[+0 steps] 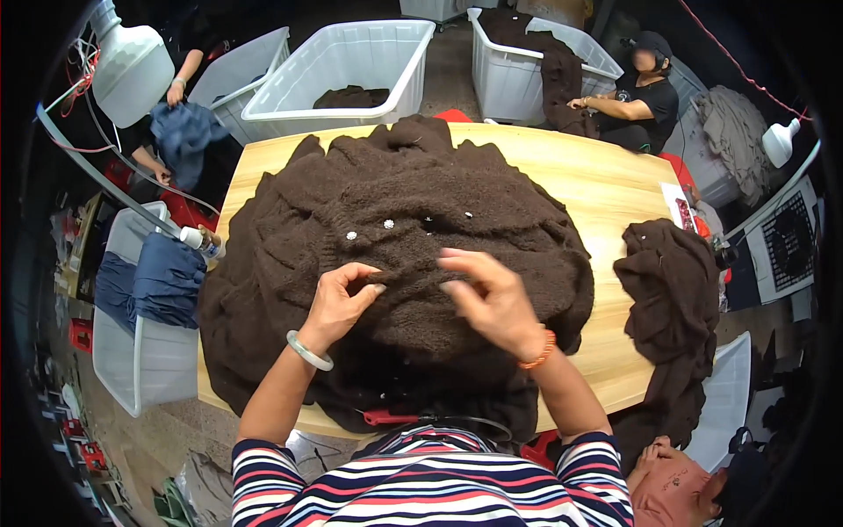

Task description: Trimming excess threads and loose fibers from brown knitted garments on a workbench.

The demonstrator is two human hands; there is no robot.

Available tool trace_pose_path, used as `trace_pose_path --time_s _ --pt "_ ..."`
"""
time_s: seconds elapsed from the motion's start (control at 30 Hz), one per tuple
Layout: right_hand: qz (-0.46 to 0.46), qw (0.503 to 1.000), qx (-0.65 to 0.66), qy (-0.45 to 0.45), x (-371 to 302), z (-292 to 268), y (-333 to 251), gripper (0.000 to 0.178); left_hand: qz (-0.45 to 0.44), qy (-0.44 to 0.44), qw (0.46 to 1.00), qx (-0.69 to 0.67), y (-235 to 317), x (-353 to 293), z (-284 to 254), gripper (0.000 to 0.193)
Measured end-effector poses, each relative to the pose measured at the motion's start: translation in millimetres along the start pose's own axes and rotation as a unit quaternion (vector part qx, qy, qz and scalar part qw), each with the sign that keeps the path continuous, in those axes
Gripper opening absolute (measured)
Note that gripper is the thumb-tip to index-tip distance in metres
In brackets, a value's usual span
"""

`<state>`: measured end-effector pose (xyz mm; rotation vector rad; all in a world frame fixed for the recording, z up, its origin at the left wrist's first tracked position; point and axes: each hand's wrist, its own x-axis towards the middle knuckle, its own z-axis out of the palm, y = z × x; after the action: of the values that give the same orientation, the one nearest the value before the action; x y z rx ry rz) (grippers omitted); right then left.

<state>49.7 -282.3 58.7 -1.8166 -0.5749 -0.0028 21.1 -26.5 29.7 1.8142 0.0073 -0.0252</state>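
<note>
A large heap of dark brown knit garments [421,184] covers most of the table in front of me. Several small white sparkly buttons [388,225] sit in a row across the upper knit. My left hand [335,306] pinches a bit of that knit between thumb and forefinger, just below the buttons. To its right, my right hand [493,297] hovers over the knit with thumb and fingers apart, slightly blurred, with nothing visible in it. A red-handled tool [391,417] lies at the table's near edge, by my waist.
On the wooden table [628,184], another brown garment [672,290] hangs over the right edge. White plastic tubs [334,66] stand beyond it; a left one [132,351] holds blue cloth. Lamps [132,75] flank the table. People sit at far left, far right [645,97] and near right.
</note>
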Motion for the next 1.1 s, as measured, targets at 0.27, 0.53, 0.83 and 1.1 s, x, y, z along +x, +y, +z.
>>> trace_pose_path --time_s 0.27,0.53,0.83,1.1 --pt "0.22 0.936 0.2 -0.19 29.3 58.8 25.3 0.024 -0.06 -0.017 0.986 -0.152 -14.4 -10.4 -13.8 0.011" --pt "0.197 0.93 0.252 -0.182 29.8 73.1 27.2 0.023 -0.013 0.01 0.989 -0.145 -16.6 -11.7 -8.3 0.01" --pt "0.143 0.976 0.135 -0.093 26.6 79.4 13.2 0.014 -0.023 0.021 0.983 -0.179 -27.9 -9.2 -8.7 0.011" --pt "-0.072 0.995 -0.009 -0.067 16.0 85.9 11.7 0.014 -0.223 -0.01 0.928 -0.299 -7.9 42.0 -35.3 0.022"
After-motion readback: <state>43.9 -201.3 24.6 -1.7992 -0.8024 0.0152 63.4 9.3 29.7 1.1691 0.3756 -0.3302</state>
